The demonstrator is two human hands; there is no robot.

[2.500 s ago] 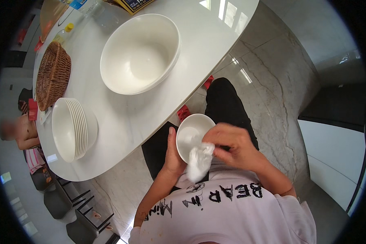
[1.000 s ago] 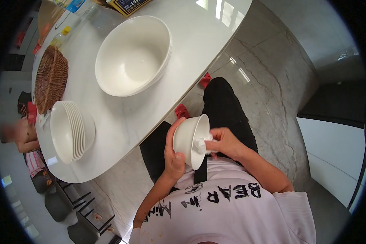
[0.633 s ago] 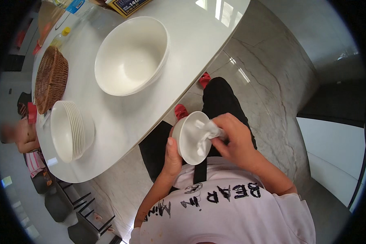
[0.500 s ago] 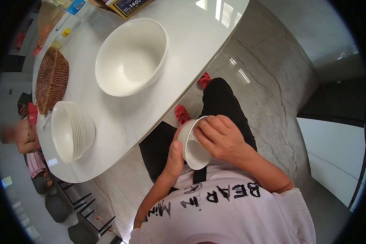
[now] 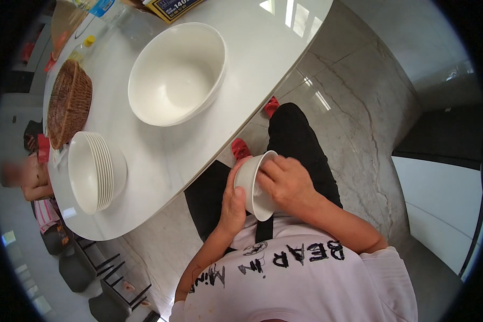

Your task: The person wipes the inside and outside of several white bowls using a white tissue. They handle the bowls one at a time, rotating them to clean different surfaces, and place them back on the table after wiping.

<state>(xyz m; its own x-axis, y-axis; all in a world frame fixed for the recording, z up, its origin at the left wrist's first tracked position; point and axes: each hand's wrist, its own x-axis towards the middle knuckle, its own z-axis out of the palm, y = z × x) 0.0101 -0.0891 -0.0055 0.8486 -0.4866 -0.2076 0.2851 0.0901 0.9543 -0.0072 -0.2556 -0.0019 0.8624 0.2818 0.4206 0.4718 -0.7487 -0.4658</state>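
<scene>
Over my lap, my left hand grips a small white bowl from its outer side, thumb along the wall. The bowl is tipped, its mouth facing right. My right hand reaches into that mouth with curled fingers against the inner wall. A bit of something white shows by the fingertips, too small to name. On the table, a stack of several white bowls lies tilted at the left. A large white bowl, apparently nested in another, stands farther back.
The glossy white table has its edge just ahead of me. A brown wicker basket, a bottle with a yellow cap and a dark box are on it. Another person sits at far left, near grey chairs.
My right hand has shifted slightly within the bowl, its fingers more tightly curled. The bowl has turned a little, showing more of its outer wall. My left hand keeps its hold.
</scene>
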